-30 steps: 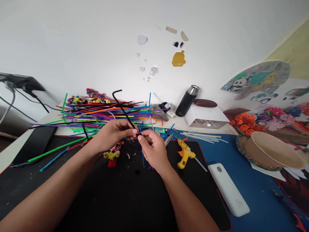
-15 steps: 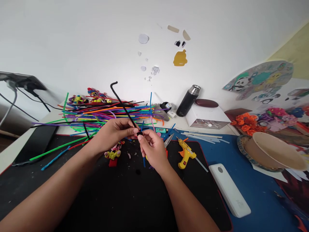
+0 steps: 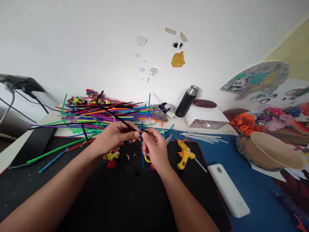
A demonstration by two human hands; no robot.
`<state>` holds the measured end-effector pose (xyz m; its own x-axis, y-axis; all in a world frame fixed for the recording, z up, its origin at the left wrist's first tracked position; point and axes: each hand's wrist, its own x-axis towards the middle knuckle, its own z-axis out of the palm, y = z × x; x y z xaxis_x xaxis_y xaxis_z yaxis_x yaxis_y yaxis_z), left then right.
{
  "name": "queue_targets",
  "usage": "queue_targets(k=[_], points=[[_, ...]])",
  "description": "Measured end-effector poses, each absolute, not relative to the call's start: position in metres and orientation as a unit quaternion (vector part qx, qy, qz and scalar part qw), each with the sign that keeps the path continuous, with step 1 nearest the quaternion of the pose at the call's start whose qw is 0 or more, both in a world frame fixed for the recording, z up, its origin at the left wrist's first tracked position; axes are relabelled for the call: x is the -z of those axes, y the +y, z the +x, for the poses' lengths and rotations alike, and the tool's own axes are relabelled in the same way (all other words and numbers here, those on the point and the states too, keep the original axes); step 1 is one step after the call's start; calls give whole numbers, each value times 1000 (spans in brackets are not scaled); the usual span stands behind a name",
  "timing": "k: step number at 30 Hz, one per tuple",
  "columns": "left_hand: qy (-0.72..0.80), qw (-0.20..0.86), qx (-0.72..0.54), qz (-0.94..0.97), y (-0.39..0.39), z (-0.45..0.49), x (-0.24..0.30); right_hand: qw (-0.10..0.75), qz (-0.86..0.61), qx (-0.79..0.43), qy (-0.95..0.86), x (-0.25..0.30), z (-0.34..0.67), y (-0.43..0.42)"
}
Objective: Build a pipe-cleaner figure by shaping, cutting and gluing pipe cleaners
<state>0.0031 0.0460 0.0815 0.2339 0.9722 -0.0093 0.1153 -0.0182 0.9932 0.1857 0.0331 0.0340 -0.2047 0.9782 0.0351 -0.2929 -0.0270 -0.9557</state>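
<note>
Black pipe cleaner (image 3: 113, 116) between pinching hands (image 3: 113, 137) (image 3: 154, 149)

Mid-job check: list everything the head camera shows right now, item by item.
black desk mat: one, black, front centre
black fuzzy pipe cleaner: one, black, above the mat, long end slanting up-left
heap of loose pipe cleaners: many, mixed colours, behind the mat
yellow hot glue gun: one, yellow, on the mat's right part
pale glue sticks: several, whitish, behind the glue gun
black metal flask: one, black with silver cap, at the back
white flat oblong device: one, white, right of the mat
tan paper bowl: one, tan, far right
left hand: one, fingers shut on the black pipe cleaner
right hand: one, fingers pinching its looped end
</note>
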Motion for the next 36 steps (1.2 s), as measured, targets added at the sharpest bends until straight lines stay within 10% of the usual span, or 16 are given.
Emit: queue_targets(k=[23,36], points=[[505,401,-330,690,45,-6,-81,406,-426,-456,-668,-31,191,35],[470,520,-484,524,49,-1,-82,454,-372,-622,-518,-34,187,33]])
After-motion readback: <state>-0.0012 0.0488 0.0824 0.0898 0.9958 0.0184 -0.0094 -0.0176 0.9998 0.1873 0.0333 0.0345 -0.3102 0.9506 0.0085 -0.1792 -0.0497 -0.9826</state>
